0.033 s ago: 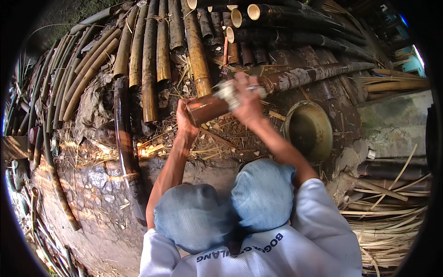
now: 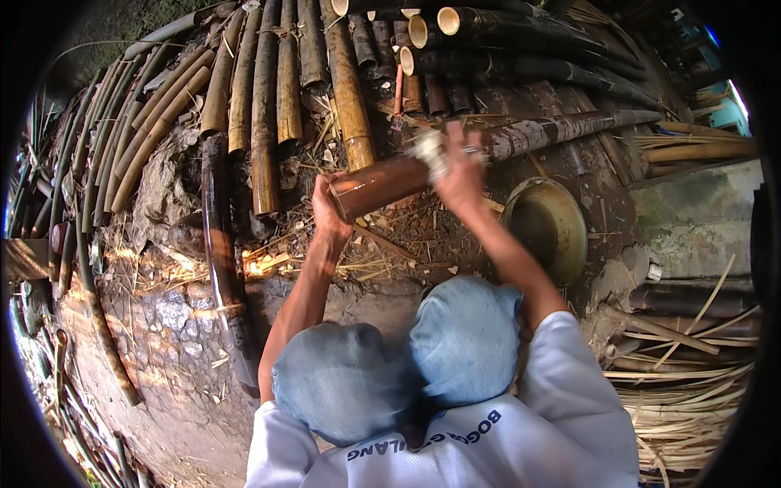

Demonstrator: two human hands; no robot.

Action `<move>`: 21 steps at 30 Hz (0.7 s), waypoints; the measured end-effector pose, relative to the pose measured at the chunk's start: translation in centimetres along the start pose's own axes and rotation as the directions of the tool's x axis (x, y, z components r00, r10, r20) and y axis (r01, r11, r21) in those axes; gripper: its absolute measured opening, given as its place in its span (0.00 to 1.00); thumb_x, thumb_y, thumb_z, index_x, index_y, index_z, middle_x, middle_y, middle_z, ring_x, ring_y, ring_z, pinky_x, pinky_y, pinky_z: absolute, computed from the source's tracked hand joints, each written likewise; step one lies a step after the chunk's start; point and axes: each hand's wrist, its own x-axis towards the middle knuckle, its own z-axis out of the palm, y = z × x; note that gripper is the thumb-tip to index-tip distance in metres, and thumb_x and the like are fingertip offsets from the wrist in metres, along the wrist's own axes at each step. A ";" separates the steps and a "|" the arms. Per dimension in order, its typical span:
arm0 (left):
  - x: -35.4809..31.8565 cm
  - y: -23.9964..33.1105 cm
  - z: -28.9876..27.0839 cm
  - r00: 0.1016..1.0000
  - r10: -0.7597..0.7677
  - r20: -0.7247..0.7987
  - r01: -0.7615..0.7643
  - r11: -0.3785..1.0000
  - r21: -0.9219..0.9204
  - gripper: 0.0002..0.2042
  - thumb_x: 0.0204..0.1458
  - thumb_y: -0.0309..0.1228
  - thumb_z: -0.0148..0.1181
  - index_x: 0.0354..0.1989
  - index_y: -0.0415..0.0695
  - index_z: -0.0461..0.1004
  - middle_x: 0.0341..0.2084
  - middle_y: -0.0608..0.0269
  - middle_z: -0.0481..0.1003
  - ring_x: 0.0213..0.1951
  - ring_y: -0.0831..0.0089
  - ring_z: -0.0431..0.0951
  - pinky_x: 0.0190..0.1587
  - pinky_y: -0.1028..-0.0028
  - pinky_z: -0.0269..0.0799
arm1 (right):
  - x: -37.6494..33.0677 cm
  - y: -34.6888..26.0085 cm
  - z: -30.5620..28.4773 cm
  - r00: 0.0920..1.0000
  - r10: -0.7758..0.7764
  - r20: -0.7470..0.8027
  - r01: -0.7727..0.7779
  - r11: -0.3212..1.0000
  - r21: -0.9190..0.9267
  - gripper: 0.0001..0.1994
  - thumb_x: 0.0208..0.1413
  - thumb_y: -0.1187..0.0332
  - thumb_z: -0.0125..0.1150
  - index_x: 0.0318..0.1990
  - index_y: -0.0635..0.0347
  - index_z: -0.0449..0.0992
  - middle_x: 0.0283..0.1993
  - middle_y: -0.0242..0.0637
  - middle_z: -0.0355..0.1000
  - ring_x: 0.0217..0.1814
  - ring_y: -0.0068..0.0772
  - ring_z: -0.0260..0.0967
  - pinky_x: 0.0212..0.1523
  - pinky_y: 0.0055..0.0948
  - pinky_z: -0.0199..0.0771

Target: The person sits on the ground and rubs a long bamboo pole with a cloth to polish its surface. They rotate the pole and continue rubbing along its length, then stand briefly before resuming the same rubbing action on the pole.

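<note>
A long dark-brown bamboo pole point(image 2: 381, 185) runs from in front of me up toward the far right, its near part wet and shiny. My left hand point(image 2: 328, 210) is closed round the near end, thumb on top. On the pole's upper side my right hand point(image 2: 460, 172), blurred by motion, presses a crumpled whitish wad point(image 2: 432, 154); whether it is cloth or fibre I cannot tell. Beyond that hand the pole's surface is patchy, pale and dark. Just right of my right forearm stands a round basin point(image 2: 579, 236) with murky liquid in it.
Several cut bamboo poles point(image 2: 264, 114) lie side by side at the far left, and dark poles point(image 2: 521, 67) are stacked at the far right. Wood chips and strips litter the ground point(image 2: 411, 244). A concrete block point(image 2: 691, 199) and split bamboo strips point(image 2: 691, 407) are at the right.
My right hand has slid with the whitish wad a little to the right along the pole, away from my left hand. My left hand keeps its place on the near end.
</note>
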 end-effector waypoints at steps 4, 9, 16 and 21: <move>0.2 -0.4 0.4 0.998 0.013 -0.068 -0.010 0.999 0.044 0.20 0.58 0.44 0.50 0.47 0.40 0.72 0.42 0.51 0.77 0.41 0.57 0.79 0.45 0.58 0.79 | 0.7 0.3 -0.9 0.995 0.044 0.089 -0.030 0.987 -0.155 0.14 0.66 0.63 0.57 0.57 0.42 0.80 0.70 0.30 0.68 0.79 0.49 0.50 0.78 0.62 0.33; 0.5 0.8 -0.1 0.999 -0.005 0.032 0.011 0.979 -0.205 0.31 0.59 0.54 0.38 0.53 0.40 0.73 0.46 0.49 0.78 0.48 0.54 0.79 0.53 0.53 0.76 | -2.3 -8.2 8.1 0.920 -0.391 0.015 0.383 0.908 0.172 0.17 0.49 0.70 0.70 0.49 0.48 0.83 0.67 0.29 0.71 0.78 0.36 0.54 0.80 0.53 0.40; 1.2 0.8 0.6 0.994 -0.053 -0.100 0.040 0.990 -0.133 0.34 0.57 0.60 0.44 0.54 0.37 0.71 0.50 0.45 0.77 0.50 0.48 0.77 0.58 0.48 0.69 | 0.6 -0.7 0.2 0.995 -0.097 -0.015 0.089 0.951 -0.297 0.14 0.64 0.66 0.60 0.56 0.44 0.80 0.73 0.31 0.63 0.81 0.49 0.46 0.80 0.58 0.28; 1.6 1.6 0.9 0.942 -0.147 0.302 0.213 0.956 -0.201 0.24 0.67 0.50 0.44 0.61 0.43 0.67 0.54 0.44 0.74 0.54 0.56 0.78 0.57 0.56 0.80 | -1.8 -8.0 5.4 0.907 -0.421 -0.020 0.420 0.899 0.120 0.26 0.46 0.60 0.77 0.56 0.40 0.79 0.73 0.26 0.63 0.80 0.38 0.50 0.81 0.55 0.38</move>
